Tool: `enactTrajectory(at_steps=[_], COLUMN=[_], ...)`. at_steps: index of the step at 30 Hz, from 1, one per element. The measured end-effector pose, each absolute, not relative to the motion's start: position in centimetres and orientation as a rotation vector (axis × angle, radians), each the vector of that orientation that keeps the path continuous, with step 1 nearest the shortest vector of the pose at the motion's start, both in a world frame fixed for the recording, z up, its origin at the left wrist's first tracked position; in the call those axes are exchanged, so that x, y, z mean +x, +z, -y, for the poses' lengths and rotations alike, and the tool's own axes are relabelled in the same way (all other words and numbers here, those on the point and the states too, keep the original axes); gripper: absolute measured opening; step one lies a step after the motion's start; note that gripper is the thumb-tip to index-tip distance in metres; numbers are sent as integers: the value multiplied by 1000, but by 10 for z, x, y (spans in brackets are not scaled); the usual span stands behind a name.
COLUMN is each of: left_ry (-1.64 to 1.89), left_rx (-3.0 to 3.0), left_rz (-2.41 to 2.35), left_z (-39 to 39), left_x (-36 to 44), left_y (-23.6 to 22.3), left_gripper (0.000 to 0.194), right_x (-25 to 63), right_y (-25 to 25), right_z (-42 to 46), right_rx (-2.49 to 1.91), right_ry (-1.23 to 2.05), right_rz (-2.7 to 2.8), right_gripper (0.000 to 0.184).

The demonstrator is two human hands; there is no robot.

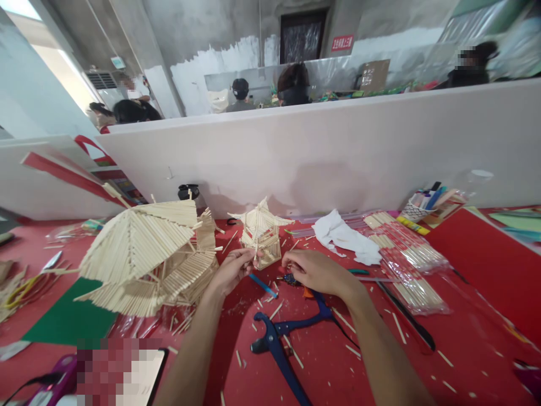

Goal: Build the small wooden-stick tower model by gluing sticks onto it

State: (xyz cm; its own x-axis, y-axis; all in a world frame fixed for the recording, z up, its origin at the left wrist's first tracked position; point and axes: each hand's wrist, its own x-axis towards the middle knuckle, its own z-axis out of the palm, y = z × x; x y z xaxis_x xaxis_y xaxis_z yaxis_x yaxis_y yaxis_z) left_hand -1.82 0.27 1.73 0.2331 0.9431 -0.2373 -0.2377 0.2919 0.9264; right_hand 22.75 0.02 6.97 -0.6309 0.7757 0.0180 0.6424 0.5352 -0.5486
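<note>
Pinching at the near corner of the small stick pavilion, the left hand has thumb and fingertips together. Pavilion stands upright on the red table, mid-table, close to the white partition. Right hand is just right of it, apart from the pavilion, fingers bent inward; can't tell whether they grip anything. Dark-blue hand cutter lies open on the table, nearer the wearer, below both hands. Short blue strip sits between the hands and the cutter. Large stick model is left of the left hand, much bigger, roof of side-by-side sticks, partly over the green sheet. White cloth and bagged stick packs are to the right, pen basket behind the packs. Yellow-handled scissors at far left. Loose stick offcuts scattered around the cutter. People are seated beyond the partition.
</note>
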Motion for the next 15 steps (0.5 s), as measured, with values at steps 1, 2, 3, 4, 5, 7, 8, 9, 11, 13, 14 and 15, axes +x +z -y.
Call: enactTrajectory(at_steps=[1, 2, 3, 4, 5, 7, 8, 9, 11, 13, 14, 15], left_ry=[984, 981, 979, 981, 985, 995, 998, 999, 996, 998, 1000, 1002], left_rx=[907, 907, 908, 908, 908, 909, 911, 913, 918, 922, 923, 925], left_rz=[-989, -991, -992, -991, -990, -995, -998, -1001, -1003, -1008, -1014, -1022], left_z=[-3, -3, -3, -3, -4, -3, -3, -3, -3, -3, -3, -3], left_x=[-18, -17, -17, -16, -16, -15, -15, -15, -15, -16, -16, -16], left_y=[17, 16, 15, 15, 15, 15, 15, 16, 16, 16, 16, 15], left_gripper=[31, 31, 31, 31, 31, 30, 30, 31, 31, 31, 32, 32], right_x=[228, 228, 228, 228, 229, 229, 229, 229, 228, 228, 227, 227], right_y=[69, 69, 68, 68, 67, 66, 66, 65, 65, 65, 64, 64], right_z=[0, 0, 0, -1, -1, -1, -1, -1, -2, -2, -3, -3], right_rx=[-1186, -1181, -1175, -1173, -1175, -1184, -1188, -1189, -1186, -1186, -1188, -1189], right_ry=[739, 735, 732, 727, 724, 724, 726, 731, 738, 739, 740, 741], right_rz=[2516, 2516, 2516, 2514, 2510, 2506, 2506, 2508, 2517, 2524, 2525, 2526], right_gripper=[24, 24, 24, 24, 24, 24, 24, 24, 24, 24, 25, 25])
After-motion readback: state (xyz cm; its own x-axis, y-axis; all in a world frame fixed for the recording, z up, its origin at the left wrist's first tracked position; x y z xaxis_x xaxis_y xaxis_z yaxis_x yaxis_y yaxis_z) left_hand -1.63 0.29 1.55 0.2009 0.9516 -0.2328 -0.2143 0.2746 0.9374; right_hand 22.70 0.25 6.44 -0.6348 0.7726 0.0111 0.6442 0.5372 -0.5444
